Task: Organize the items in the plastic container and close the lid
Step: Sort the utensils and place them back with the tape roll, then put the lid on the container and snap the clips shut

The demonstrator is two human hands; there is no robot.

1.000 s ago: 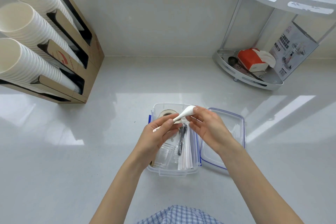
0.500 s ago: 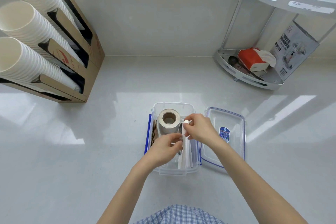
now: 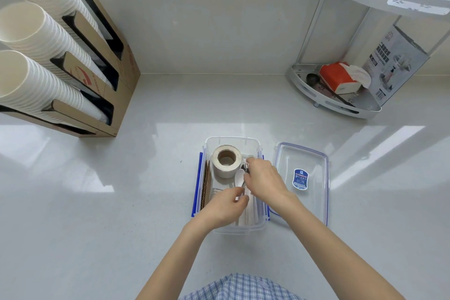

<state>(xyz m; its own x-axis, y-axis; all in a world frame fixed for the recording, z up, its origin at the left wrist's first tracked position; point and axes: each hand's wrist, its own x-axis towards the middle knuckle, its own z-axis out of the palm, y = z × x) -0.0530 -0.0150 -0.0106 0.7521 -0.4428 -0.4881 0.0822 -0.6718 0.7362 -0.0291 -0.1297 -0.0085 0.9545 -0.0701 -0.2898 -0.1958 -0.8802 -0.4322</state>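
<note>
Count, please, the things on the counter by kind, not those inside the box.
Paper cup stacks: 3
Clear container: 1
Lid: 1
Corner rack: 1
Cardboard cup holder: 1
Total: 7

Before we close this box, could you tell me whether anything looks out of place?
Only the lid is off, lying beside the plastic container on the counter. The tape roll and white spoon sit inside; nothing looks spilled or damaged.

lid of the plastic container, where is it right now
In the head view, the lid lies flat on the counter just right of the open container, beside the right hand.
</note>
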